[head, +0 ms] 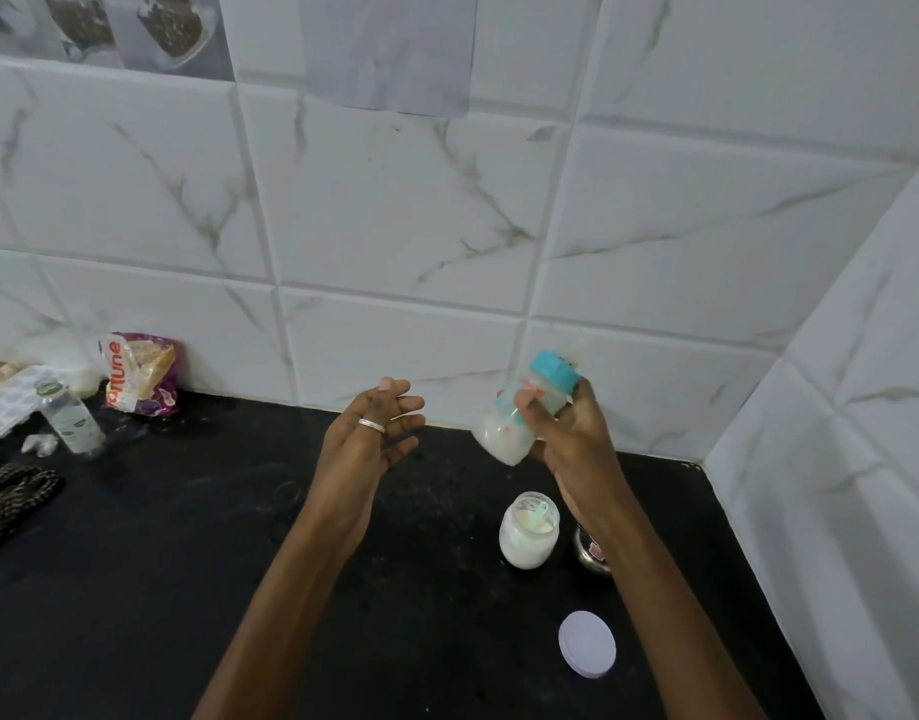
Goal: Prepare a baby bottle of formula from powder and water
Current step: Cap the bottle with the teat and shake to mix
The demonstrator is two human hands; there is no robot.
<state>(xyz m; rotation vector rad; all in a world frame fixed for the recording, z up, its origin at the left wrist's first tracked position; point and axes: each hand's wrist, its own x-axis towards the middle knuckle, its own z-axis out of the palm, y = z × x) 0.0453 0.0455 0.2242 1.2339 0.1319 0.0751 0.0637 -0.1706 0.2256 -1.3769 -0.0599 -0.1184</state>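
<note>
My right hand [571,439] grips a baby bottle [504,433] with a teal collar, tilted with its top up to the right and milky white liquid inside. The bottle is blurred. My left hand [379,428] hangs open beside it, fingers spread, a silver ring on one finger, holding nothing. Below the bottle, on the black counter [187,563], stands an open glass jar of white powder [529,532] with a pale green scoop inside. Its white lid [587,644] lies flat nearer to me.
A small steel vessel [592,553] sits partly hidden behind my right forearm. At the far left are a clear water bottle [70,415], a purple food packet [140,374], a white tray [5,407] and a checked cloth [10,496]. Tiled walls close the back and right.
</note>
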